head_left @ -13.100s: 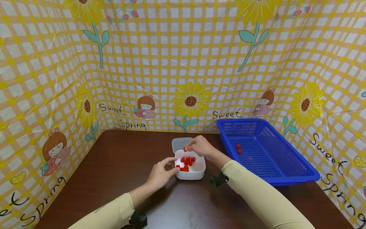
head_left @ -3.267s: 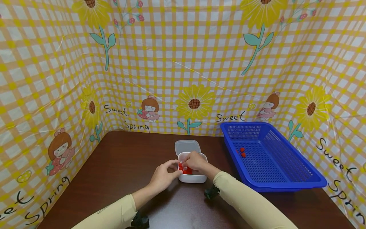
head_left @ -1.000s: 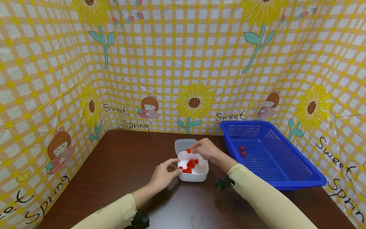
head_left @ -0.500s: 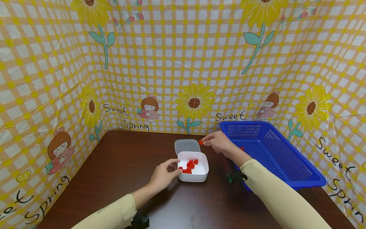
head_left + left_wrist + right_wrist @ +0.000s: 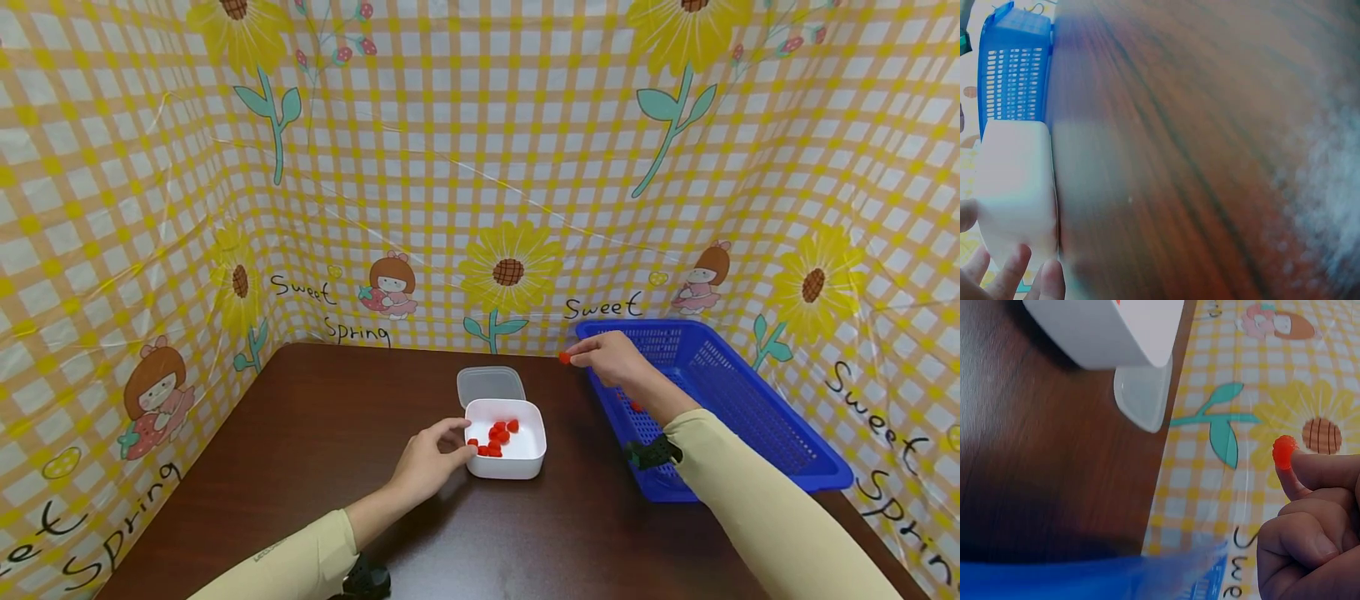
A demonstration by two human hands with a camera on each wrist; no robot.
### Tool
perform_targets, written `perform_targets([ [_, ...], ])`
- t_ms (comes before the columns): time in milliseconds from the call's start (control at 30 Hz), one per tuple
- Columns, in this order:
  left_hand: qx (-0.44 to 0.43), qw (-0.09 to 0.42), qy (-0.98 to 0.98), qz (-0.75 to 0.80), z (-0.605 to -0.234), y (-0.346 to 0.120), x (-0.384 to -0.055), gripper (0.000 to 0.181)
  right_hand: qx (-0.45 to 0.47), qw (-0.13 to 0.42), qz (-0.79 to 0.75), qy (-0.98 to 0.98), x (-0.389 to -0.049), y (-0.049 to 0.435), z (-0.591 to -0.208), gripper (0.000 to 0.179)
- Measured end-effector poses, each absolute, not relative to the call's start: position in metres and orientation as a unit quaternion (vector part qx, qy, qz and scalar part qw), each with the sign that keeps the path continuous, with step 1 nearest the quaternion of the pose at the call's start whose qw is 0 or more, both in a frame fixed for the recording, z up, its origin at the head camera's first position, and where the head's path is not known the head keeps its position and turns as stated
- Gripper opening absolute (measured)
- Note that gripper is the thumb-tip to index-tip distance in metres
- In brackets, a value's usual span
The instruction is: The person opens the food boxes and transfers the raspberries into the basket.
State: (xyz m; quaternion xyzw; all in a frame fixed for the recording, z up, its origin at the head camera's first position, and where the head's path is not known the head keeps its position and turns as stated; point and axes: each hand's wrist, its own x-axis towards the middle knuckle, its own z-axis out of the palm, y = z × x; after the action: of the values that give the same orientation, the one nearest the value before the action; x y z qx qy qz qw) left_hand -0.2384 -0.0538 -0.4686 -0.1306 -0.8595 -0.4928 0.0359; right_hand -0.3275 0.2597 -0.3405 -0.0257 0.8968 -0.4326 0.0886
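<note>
My right hand (image 5: pixel 617 360) pinches a small red raspberry (image 5: pixel 565 357) between thumb and forefinger, up over the far left corner of the blue basket (image 5: pixel 738 392). The raspberry's bumpy surface (image 5: pixel 1284 451) shows clearly in the right wrist view, with the other fingers curled under. My left hand (image 5: pixel 426 457) holds the left side of a white open box (image 5: pixel 507 468), fingers and thumb at its rim. Several red raspberries (image 5: pixel 503 436) lie inside the box, grouped toward its left and middle. In the left wrist view, fingertips (image 5: pixel 1017 259) lie against the box's wall.
A translucent lid (image 5: pixel 491 385) lies on the dark wooden table (image 5: pixel 360 400) just behind the box. Inside the basket, red raspberries (image 5: pixel 637 407) show partly behind my right forearm. A checked, flower-printed cloth (image 5: pixel 442 167) rises behind and along both sides.
My right hand was inside the box, then lifted a raspberry above it and carried it rightward to the basket's far left corner. The left hand stays at the box.
</note>
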Motion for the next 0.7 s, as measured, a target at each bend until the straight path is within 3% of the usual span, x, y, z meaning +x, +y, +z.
perform_targets([
  [700, -0.131, 0.033, -0.856, -0.499, -0.467, -0.054, -0.237, 0.04, -0.003, 0.063, -0.393, 0.918, -0.335, 0.315, -0.34, 0.035],
])
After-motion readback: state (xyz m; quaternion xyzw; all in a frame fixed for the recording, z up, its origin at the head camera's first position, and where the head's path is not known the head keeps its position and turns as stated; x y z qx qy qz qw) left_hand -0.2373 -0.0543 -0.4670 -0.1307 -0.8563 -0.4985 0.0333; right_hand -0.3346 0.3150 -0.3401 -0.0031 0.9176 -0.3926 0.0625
